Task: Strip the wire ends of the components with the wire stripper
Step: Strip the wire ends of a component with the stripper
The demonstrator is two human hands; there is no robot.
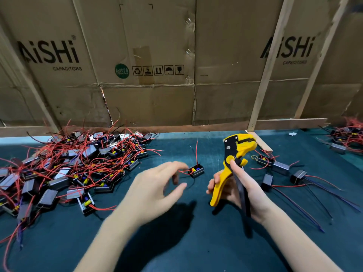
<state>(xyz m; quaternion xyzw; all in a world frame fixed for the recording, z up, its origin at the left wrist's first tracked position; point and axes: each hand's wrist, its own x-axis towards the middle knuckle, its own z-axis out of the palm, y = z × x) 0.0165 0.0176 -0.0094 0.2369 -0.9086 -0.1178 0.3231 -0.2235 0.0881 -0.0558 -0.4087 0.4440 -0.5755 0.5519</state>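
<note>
**Stripper in hand, one component alone on the mat**

Cardboard wall [176,55] backs the green mat [176,242]. Left of the lone component [196,170] sprawls a big pile [68,169] of red-wired units. Just right of it, the right hand [237,191] grips the yellow wire stripper [233,165] upright (nose up). The left hand [155,189], blurred, hovers beside the component, fingers spread, holding nothing.

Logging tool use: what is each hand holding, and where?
Right hand grips the wire stripper by its handles. Left hand holds nothing.
</note>
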